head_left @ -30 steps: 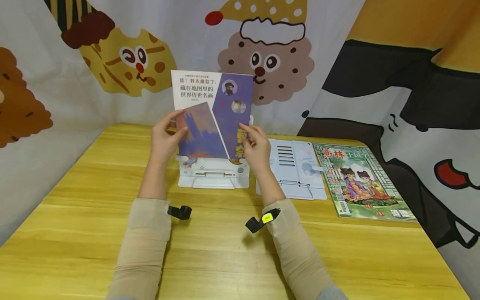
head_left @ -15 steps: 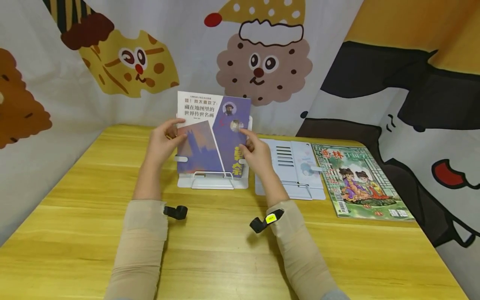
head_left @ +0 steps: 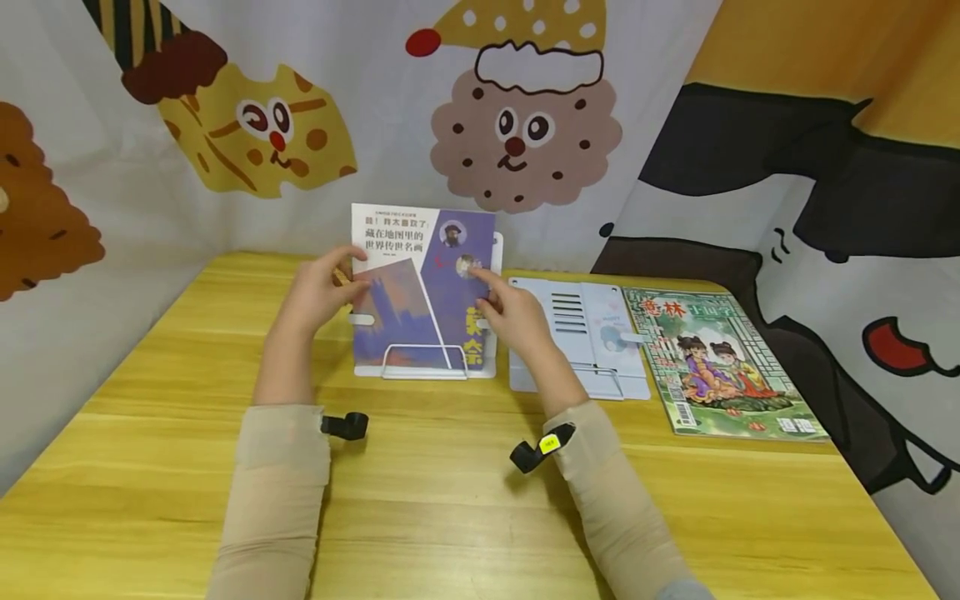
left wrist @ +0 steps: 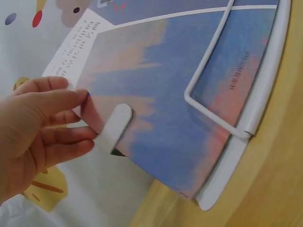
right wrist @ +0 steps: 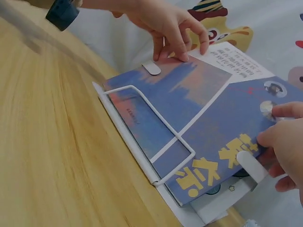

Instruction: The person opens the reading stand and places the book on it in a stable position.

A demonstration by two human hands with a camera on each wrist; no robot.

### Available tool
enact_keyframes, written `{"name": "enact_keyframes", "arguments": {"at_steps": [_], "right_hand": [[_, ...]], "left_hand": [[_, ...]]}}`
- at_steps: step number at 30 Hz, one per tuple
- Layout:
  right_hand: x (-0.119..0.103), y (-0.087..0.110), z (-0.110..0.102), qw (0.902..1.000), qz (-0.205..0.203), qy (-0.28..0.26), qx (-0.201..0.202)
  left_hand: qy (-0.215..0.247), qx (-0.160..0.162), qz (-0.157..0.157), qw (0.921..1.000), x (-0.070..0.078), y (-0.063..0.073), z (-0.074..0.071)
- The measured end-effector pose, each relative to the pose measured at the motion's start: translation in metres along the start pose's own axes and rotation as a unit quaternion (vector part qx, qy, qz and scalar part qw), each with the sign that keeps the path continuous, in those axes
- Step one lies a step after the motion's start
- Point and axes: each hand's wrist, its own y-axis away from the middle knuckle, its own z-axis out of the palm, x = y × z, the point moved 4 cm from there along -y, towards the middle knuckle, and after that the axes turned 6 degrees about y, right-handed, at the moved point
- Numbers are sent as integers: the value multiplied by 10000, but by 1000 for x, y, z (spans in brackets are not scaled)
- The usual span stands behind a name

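We saw a second white stand (head_left: 581,343) just right of the right hand's fingers (head_left: 489,280); farther right, a green magazine (head_left: 750,350), two cartoon figures (head_left: 708,375) on its cover. We logged a yellow wood-grain table (head_left: 420,500) below the fingers and a white printed cloth (head_left: 393,108) behind them: cheese face (head_left: 232,150) up-left of the fingers, pink cookie face (head_left: 510,187) in a spotted hat (head_left: 517,21) straight above.

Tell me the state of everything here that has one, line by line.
Book: closed, propped upright
Stand: standing, holding the book
Wire: across the book's lower cover
Clips: over the cover's edges
Other stand: lying down, holding no book
Magazine: closed, lying flat
Left hand: pinching book's left edge
Right hand: touching cover near right edge
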Motion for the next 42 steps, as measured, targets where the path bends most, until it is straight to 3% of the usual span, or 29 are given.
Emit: {"name": "enact_keyframes", "arguments": {"at_steps": [3,9,12,15,17,19,27,35,42], "right_hand": [[-2,1,-7,9998,39,216,3],[-1,8,-25,9984,-85,105,549],[3,14,-33,9972,-123,44,732],[9,22,-39,9970,-87,-81,767],[14,28,-42,9973,-43,-155,723],[20,35,-45,9975,3,-214,671],[52,62,-59,9969,447,-414,502],[91,91,-72,9940,798,-649,377],[119,120,-81,9945,917,-471,160]], "left_hand": [[-226,270,95,9993,3,0,-2],[-270,1399,376,9891,20,-1,-9],[-43,1771,811,9808,38,-2,-6],[328,1817,1370,9732,59,-4,5],[590,1682,1655,9700,73,-5,17],[834,1459,1741,9703,84,-5,32],[1357,244,1073,9846,112,1,96],[1576,-436,986,9816,118,7,141],[1955,-1081,510,9734,115,13,174]]}}
